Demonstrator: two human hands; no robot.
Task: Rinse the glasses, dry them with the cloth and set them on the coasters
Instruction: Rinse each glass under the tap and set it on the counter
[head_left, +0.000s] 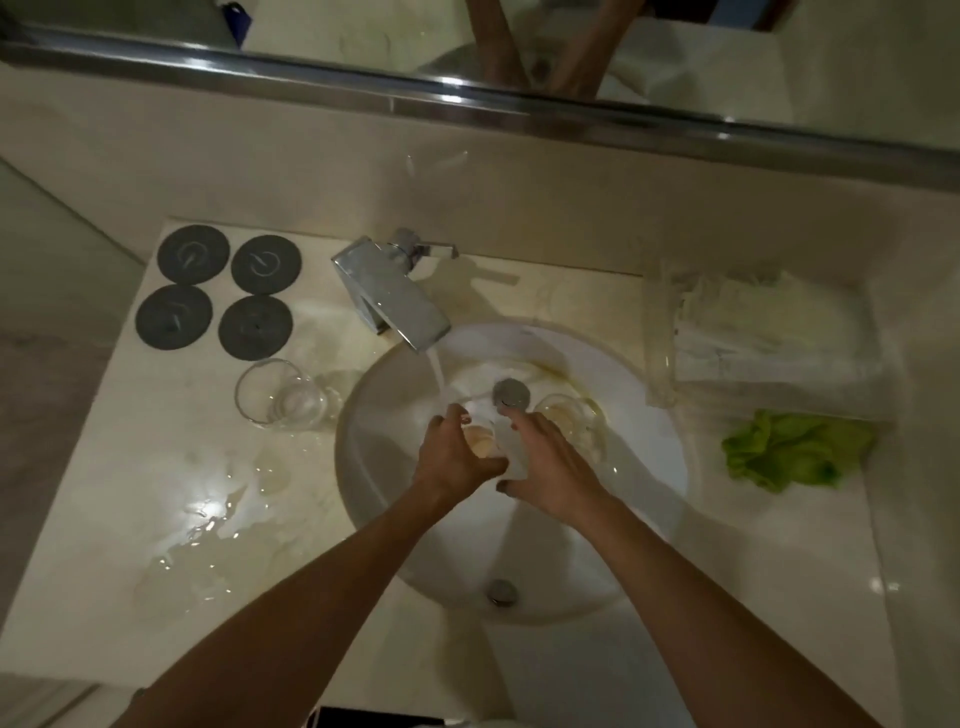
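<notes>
The white sink (649, 467) is seen in the middle of the wet counter (156, 467). Water is poured from the tap (387, 291) into the sink. A glass (491, 441) is held over the sink, close to the water. It is gripped by the left hand (452, 457), with fingers curled round it. It is touched by the right hand (545, 462), with fingers spread apart. A second glass (571, 415) is seen lying in the sink, right of the drain plug (511, 392). A third glass (280, 395) is stood on the counter, left of the sink. Four dark coasters (218, 296) are laid behind it. The green cloth (795, 449) is left on the right.
</notes>
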